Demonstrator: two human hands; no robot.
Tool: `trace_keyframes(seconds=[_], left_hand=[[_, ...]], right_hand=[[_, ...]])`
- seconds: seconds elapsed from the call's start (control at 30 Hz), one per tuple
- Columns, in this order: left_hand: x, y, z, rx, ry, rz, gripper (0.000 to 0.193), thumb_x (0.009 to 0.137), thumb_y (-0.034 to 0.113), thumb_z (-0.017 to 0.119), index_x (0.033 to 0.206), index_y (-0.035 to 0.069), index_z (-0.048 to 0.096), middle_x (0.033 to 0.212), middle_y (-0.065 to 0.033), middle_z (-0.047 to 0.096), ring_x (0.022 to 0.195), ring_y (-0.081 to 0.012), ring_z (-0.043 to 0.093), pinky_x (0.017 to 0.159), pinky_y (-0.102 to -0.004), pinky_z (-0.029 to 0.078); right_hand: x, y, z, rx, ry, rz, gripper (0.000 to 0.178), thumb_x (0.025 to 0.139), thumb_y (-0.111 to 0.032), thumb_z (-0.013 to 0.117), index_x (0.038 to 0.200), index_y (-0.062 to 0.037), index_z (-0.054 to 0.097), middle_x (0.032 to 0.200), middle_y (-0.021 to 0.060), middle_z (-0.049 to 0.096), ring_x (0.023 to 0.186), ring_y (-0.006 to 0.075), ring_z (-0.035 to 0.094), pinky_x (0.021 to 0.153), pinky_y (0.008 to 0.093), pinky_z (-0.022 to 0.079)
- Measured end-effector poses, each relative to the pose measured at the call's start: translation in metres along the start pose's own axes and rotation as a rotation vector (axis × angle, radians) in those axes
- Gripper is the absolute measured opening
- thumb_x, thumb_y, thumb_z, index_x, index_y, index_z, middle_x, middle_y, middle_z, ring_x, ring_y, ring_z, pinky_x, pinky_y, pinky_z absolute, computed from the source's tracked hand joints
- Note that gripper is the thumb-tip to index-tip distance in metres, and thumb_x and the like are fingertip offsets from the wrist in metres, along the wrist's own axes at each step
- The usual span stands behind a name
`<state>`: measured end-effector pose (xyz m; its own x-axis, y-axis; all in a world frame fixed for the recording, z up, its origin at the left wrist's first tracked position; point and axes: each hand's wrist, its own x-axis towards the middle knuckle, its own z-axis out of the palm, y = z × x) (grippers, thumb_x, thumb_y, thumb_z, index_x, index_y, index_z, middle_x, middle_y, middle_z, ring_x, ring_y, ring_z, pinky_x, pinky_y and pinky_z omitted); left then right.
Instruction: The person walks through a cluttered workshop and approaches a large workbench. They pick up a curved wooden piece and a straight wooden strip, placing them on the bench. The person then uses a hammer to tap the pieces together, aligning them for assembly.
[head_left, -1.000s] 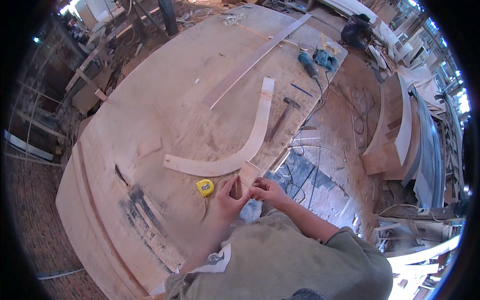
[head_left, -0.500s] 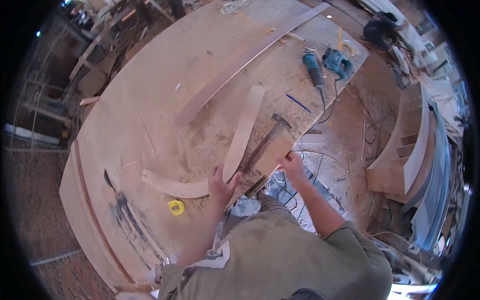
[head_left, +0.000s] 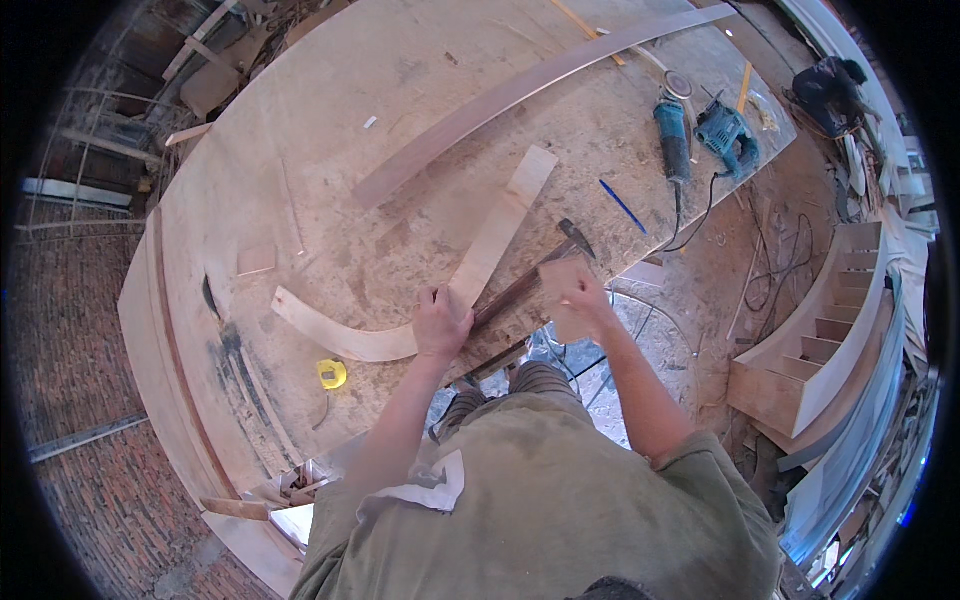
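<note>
My left hand [head_left: 442, 322] is closed over a pale wooden strip [head_left: 500, 215] at the bend where its straight arm meets a curved wooden piece [head_left: 345, 338]; whether these are one piece or two is hidden under the hand. My right hand [head_left: 584, 298] grips a small flat piece of wood [head_left: 553, 285] at the table's near edge. Between the strip and that piece lies a hammer [head_left: 575, 238], its dark handle pointing toward my left hand. A yellow tape measure [head_left: 331, 374] rests left of my left forearm.
On the large dusty wooden table [head_left: 330, 130] lie a long curved plank [head_left: 480, 110], a blue pen [head_left: 622, 206], an angle grinder [head_left: 671, 140] and a jigsaw [head_left: 727, 138] with cords. A curved wooden frame [head_left: 800, 365] stands at right. A person [head_left: 830, 90] crouches far right.
My left hand has gone from spread fingers beside the strip to a closed grip on it. My right hand has moved over the small flat piece. The whole view has shifted.
</note>
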<state>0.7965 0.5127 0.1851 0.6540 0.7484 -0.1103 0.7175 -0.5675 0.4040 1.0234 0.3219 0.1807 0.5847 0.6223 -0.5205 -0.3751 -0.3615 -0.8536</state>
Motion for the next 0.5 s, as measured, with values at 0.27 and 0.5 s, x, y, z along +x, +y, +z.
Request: trace_keyframes(seconds=[0.27, 0.5], left_hand=[[0.013, -0.002, -0.005, -0.013, -0.085, -0.037, 0.059, 0.066, 0.033, 0.082, 0.112, 0.003, 0.059, 0.115, -0.0197, 0.059, 0.107, -0.0399, 0.062, 0.090, -0.0483, 0.054], [0.012, 0.020, -0.047, -0.164, -0.039, -0.053, 0.059, 0.065, 0.031, 0.084, 0.108, 0.001, 0.057, 0.106, -0.0234, 0.062, 0.103, -0.0429, 0.061, 0.088, -0.0495, 0.053]], right_hand=[[0.038, 0.007, 0.040, -0.678, 0.004, -0.256, 0.062, 0.080, -0.040, 0.072, 0.128, -0.0035, 0.061, 0.118, 0.0211, 0.070, 0.111, 0.0400, 0.067, 0.094, 0.0445, 0.053], [0.044, -0.014, 0.040, -0.774, 0.065, -0.212, 0.055, 0.080, -0.046, 0.072, 0.116, -0.0039, 0.069, 0.111, 0.0244, 0.071, 0.109, 0.0419, 0.067, 0.093, 0.0459, 0.053]])
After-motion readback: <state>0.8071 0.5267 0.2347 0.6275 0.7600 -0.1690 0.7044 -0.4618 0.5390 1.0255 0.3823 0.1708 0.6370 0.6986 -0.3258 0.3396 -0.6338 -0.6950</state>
